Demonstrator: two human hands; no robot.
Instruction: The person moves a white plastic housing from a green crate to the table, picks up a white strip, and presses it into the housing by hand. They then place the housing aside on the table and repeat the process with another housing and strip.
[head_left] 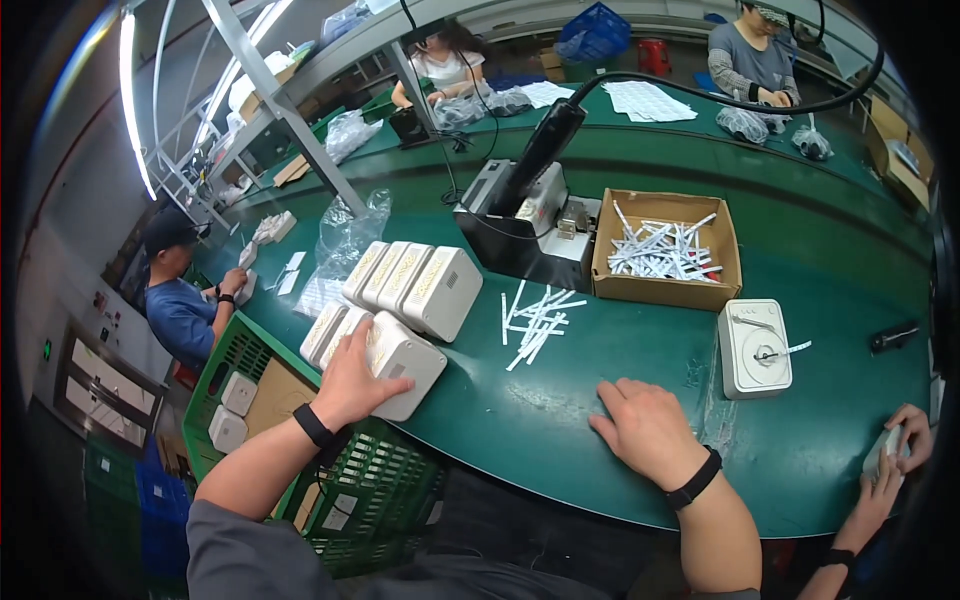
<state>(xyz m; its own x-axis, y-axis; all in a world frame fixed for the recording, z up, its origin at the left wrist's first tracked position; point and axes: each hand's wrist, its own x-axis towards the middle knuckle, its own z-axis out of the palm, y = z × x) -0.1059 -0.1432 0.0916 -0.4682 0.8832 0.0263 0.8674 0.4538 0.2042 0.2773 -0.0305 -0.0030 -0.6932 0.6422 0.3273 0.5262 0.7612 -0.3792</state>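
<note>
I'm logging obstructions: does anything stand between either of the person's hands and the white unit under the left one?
Nothing visible. The left hand touches the white unit directly; from the right hand, the path crosses green tabletop, with the loose paper strips lying just off its far side.

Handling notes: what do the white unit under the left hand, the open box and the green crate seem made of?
White unit: likely plastic, matte; smooth face, rounded corners.
Open box: cardboard, matte; plain brown walls.
Green crate: probably plastic, finish unclear; moulded-looking slots.
</note>
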